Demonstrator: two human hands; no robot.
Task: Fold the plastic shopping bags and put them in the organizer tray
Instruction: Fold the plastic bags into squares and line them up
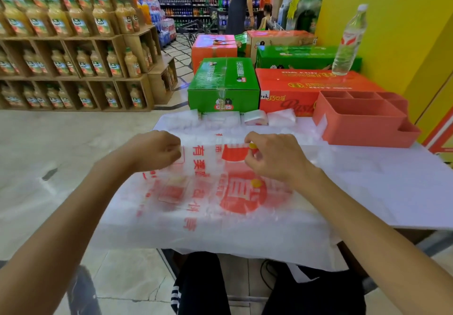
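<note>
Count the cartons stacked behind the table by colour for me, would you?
Green cartons: 2, the near one and the long one behind.
Orange-red cartons: 3, the big one behind the tray, one further back, and one at the rear.
Total: 5 cartons.

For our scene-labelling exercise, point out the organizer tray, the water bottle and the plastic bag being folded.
organizer tray [355, 128]: head view, on its front outer wall.
water bottle [349, 42]: head view, on the middle of its clear body.
plastic bag [235, 197]: head view, on the red round print between the forearms.
</note>
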